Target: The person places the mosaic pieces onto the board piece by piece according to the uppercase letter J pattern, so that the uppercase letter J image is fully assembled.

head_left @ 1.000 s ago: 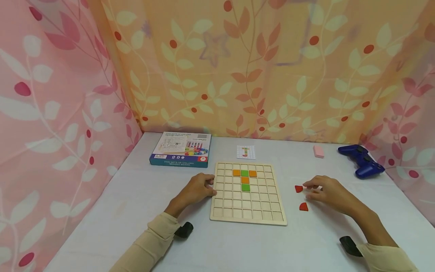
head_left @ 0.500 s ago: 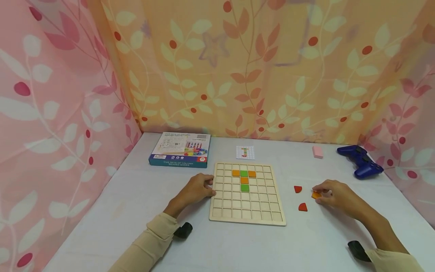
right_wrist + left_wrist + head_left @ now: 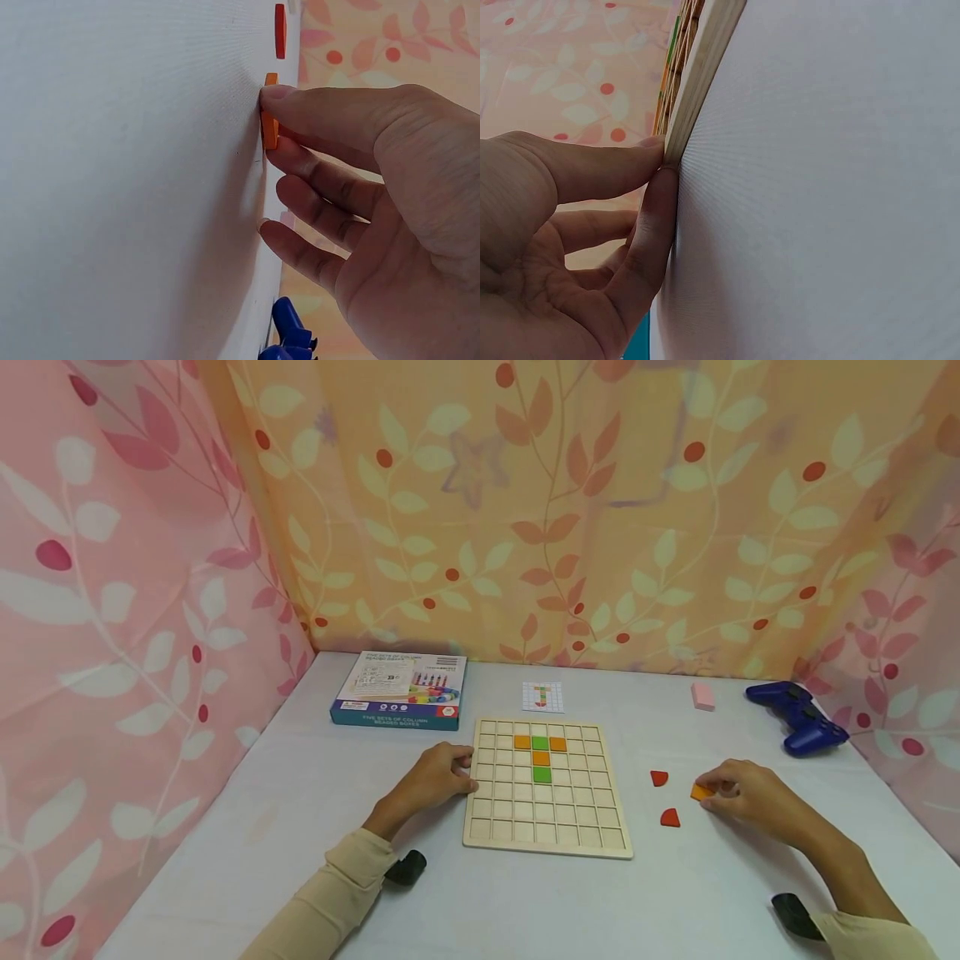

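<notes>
At its left edge, a wooden grid board (image 3: 502, 814) is held by the thumb and fingers of my left hand (image 3: 435, 772); the wrist view has the thumb (image 3: 615, 165) against that edge. Orange tiles (image 3: 541, 758) and green tiles (image 3: 542, 774) form a T in its grid. My right hand (image 3: 750, 793) pinches an orange tile (image 3: 271, 112) between thumb and forefinger, close to the tabletop. Just left of that hand lie a red quarter-round tile (image 3: 658, 778) and a second red quarter-round tile (image 3: 670, 818).
Behind the board lies a small printed pattern card (image 3: 543, 697). A flat toy box (image 3: 397, 691) is at the back left. Toward the back right are a pink block (image 3: 702, 696) and a blue game controller (image 3: 798, 717). Patterned curtains (image 3: 480, 510) enclose the table.
My right hand has moved right and toward me from beside the far red tile, and now pinches the orange tile. My left hand and the board stay put.
</notes>
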Available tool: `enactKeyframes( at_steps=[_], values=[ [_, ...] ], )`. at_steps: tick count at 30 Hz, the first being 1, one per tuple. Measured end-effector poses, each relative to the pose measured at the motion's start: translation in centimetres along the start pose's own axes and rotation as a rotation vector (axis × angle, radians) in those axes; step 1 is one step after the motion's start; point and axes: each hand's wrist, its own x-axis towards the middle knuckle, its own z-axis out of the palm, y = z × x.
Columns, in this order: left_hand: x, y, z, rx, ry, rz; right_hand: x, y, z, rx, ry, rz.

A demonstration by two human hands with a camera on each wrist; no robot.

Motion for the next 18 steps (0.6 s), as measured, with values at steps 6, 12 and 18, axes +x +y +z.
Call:
enactKeyframes(
  at_steps=[6,12,18],
  values=[
    [0.0,0.0,0.0,-0.002,0.004,0.002,0.2,-0.7,0.2,0.007,0.033,-0.011],
    [0.0,-0.1,0.1,0.008,0.001,0.012,1.2,-2.4,0.5,0.053,0.020,-0.026],
    [0.1,-0.1,0.1,0.019,0.003,0.013,2.9,-4.9,1.3,0.073,0.009,-0.075]
  ],
)
